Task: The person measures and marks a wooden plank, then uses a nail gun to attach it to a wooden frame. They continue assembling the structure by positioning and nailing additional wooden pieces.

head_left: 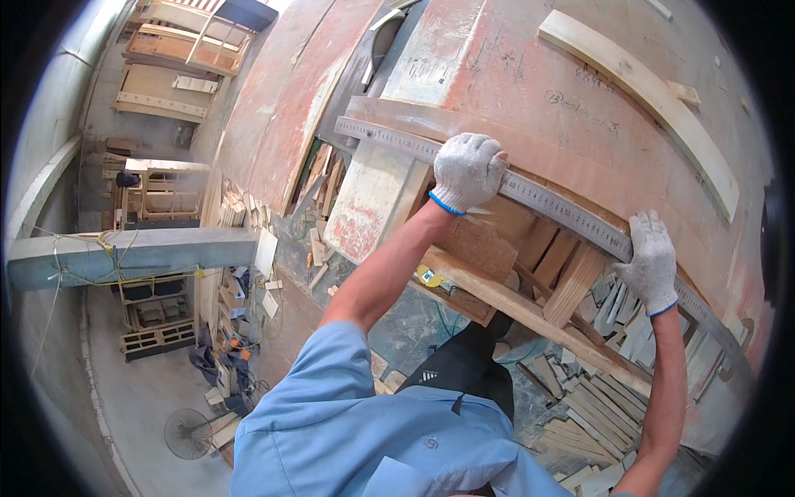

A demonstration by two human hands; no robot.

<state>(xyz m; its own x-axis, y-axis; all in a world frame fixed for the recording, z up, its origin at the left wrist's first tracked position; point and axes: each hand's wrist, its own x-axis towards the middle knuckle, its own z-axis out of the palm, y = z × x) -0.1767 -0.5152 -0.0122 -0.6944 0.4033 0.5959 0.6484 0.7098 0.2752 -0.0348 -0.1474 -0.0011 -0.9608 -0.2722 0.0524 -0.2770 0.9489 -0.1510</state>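
A long metal ruler [389, 137] lies along a wooden board [389, 112] at the near edge of a reddish workbench [530, 74]. My left hand [466, 170], in a white knit glove, presses down on the ruler near its middle. My right hand [650, 261], also gloved, rests flat on the ruler further to the right. Both hands hold the ruler against the board.
A curved wooden strip [642, 87] lies on the bench top at the right. Under the bench are several offcuts and slats [596, 389] and a yellow tape measure [429, 276]. A floor fan [189, 432] and wooden frames [157, 199] stand at the left.
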